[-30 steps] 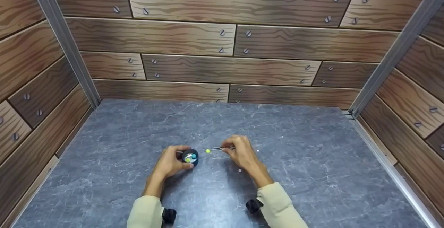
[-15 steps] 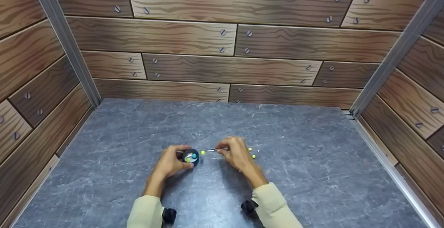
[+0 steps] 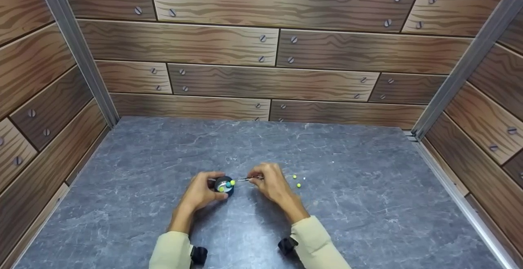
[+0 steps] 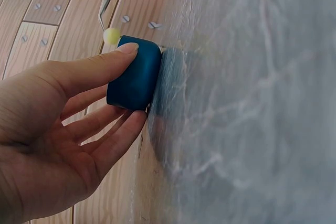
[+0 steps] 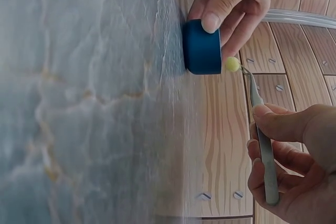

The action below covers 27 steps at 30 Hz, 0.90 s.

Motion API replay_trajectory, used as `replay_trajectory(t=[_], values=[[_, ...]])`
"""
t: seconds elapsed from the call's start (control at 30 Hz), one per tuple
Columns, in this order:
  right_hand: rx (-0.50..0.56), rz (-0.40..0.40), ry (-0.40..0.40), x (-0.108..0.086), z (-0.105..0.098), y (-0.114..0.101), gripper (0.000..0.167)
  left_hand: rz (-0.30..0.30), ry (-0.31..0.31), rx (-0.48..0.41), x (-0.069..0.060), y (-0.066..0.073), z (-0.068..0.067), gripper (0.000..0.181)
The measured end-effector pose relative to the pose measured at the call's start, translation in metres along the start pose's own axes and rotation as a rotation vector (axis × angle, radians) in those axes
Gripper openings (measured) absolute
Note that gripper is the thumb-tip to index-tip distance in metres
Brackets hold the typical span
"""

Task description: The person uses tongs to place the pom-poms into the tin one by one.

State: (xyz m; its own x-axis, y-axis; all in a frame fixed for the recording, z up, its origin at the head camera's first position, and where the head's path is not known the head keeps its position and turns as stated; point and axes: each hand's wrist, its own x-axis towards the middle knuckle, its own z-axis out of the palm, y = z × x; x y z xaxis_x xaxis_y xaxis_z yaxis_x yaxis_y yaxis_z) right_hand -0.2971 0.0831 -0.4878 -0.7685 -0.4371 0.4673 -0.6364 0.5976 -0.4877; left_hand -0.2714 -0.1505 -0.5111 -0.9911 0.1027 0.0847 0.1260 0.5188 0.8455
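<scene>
My left hand (image 3: 200,191) grips a small dark blue cup (image 4: 137,74) by its sides, thumb at the near side and fingers at the far side. The cup stands on the table; in the head view a blue ball (image 3: 228,184) and a yellow-green ball (image 3: 221,189) show inside it. My right hand (image 3: 271,183) pinches bent-tip metal tweezers (image 5: 265,161) between thumb and fingers. At the tweezers' tip is a yellow ball (image 5: 232,64), just above the cup's rim in both wrist views.
Right of my right hand, two yellow-green balls (image 3: 296,181) lie on the grey marbled table (image 3: 359,203), with a tiny white speck (image 3: 304,178) beside them. Wood-patterned walls (image 3: 229,48) enclose the back and sides.
My right hand has moved left, bringing the tweezers and yellow ball from beside the cup to over its rim. Two balls on the table came into sight behind it. The left hand stayed still.
</scene>
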Motion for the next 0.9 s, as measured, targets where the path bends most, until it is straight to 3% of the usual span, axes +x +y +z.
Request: replay_trajectory(t=[0.9], values=[[-0.010,-0.005,-0.030,-0.0020,0.0029,0.0009,0.010,0.004,-0.010,-0.019,-0.0006,0.0003,-0.0008,0.059]])
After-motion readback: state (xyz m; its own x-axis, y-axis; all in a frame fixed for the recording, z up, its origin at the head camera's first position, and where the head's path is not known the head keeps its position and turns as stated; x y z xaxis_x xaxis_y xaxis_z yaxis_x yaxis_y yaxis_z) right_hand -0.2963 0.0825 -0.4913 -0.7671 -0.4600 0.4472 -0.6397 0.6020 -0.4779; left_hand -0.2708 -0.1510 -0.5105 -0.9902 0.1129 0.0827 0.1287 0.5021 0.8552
